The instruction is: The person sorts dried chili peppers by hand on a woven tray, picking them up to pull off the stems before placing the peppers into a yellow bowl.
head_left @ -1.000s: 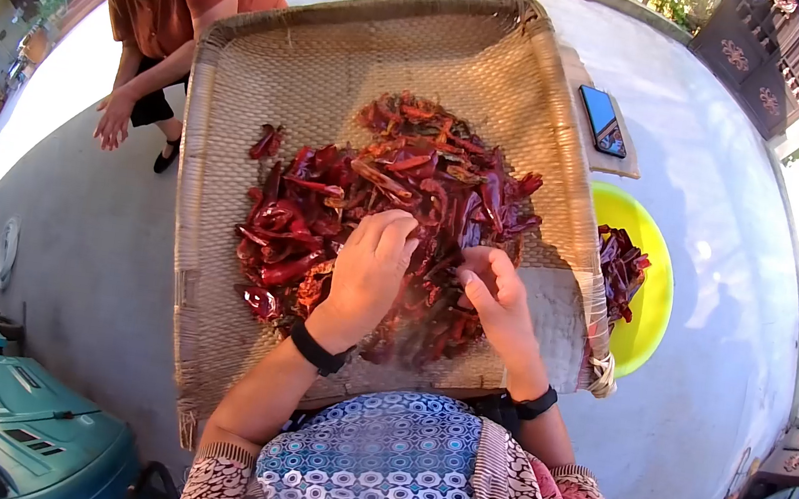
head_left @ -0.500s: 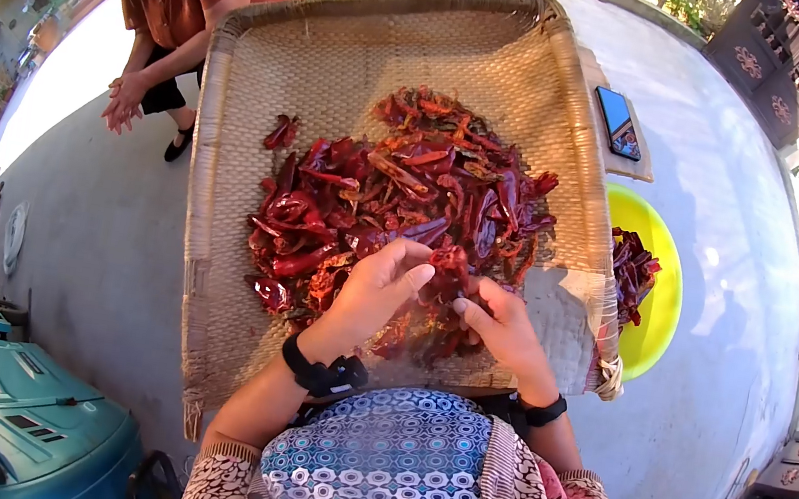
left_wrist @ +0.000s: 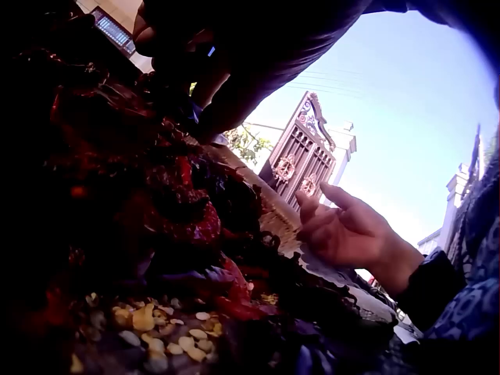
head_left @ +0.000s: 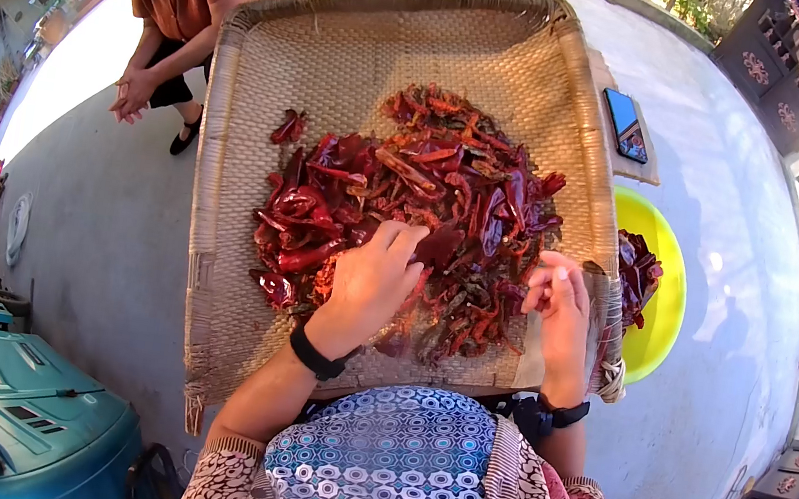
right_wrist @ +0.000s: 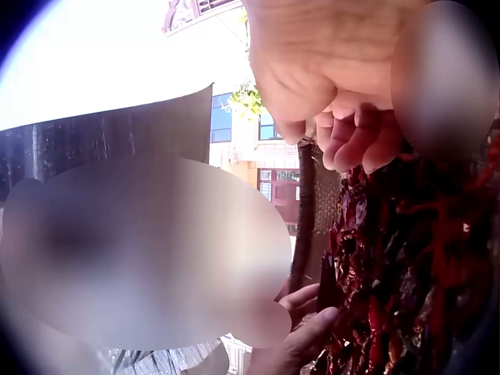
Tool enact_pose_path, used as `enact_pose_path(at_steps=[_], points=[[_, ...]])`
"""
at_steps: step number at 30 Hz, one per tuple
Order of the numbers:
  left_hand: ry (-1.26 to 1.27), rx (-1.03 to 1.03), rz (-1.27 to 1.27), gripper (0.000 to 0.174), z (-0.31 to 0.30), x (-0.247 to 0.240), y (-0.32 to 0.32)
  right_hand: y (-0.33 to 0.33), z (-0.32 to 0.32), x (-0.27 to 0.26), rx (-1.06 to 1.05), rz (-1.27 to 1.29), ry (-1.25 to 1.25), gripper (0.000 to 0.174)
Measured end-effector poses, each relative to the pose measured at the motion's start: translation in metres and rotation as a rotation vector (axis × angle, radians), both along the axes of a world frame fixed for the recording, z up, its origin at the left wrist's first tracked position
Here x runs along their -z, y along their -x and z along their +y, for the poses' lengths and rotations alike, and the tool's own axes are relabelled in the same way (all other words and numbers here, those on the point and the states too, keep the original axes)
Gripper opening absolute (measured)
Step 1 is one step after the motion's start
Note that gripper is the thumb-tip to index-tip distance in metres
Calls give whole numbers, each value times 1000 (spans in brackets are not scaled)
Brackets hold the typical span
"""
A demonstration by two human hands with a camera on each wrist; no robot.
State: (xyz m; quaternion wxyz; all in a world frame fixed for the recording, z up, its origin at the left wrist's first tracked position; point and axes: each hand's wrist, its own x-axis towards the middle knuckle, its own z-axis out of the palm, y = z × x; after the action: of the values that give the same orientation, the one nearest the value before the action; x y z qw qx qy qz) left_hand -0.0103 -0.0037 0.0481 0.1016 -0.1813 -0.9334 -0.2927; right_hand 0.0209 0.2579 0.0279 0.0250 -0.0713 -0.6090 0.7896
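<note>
Leaning over one woven tray (head_left: 275, 41) bearing one heap of dried red chillies (head_left: 418, 181), beside one yellow basin (head_left: 665, 285), with two hands: left hand (head_left: 370, 281) on the heap, grip unclear, right hand (head_left: 559, 306) at the tray's right edge, loosely curled and empty, near one phone (head_left: 628, 125).

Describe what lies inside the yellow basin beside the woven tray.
Inside the yellow basin lie dried red chillies. The woven tray covers its left side, hiding whatever lies there.
</note>
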Motion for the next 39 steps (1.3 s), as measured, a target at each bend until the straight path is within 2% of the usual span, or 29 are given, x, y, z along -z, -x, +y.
enact_pose_path(at_steps=[5,6,9,14,17,19,21,23,26,29,35,39], points=[[-22,207,102,44,7,-10,-15,-4,-45,-19,-332,17,-323,35],[-52,250,133,44,8,-6,-15,-2,-52,-20,-358,143,-428,30],[-57,205,64,44,7,-2,-19,-2,-56,-21,-457,-59,-334,26],[-152,62,-10,42,-1,1,-16,-3,-34,-12,-285,-20,-211,20],[-248,117,-121,39,-8,14,-10,4,0,-14,-11,52,-110,21],[-341,153,-195,38,-8,25,-6,9,26,-15,198,152,128,21],[-382,157,-222,34,-7,29,-4,12,50,-15,324,166,476,25],[-377,162,-219,31,-5,33,-3,16,61,-11,221,129,561,31],[-315,184,-199,29,-3,35,-3,24,33,-17,156,-52,-65,40],[-301,217,-221,27,-5,36,-3,53,14,-11,69,72,-598,57],[-395,220,-347,25,-11,39,1,92,-10,-15,95,-11,-1340,82],[-501,256,-460,23,-21,48,10,93,-17,-20,-11,-72,-1279,73]])
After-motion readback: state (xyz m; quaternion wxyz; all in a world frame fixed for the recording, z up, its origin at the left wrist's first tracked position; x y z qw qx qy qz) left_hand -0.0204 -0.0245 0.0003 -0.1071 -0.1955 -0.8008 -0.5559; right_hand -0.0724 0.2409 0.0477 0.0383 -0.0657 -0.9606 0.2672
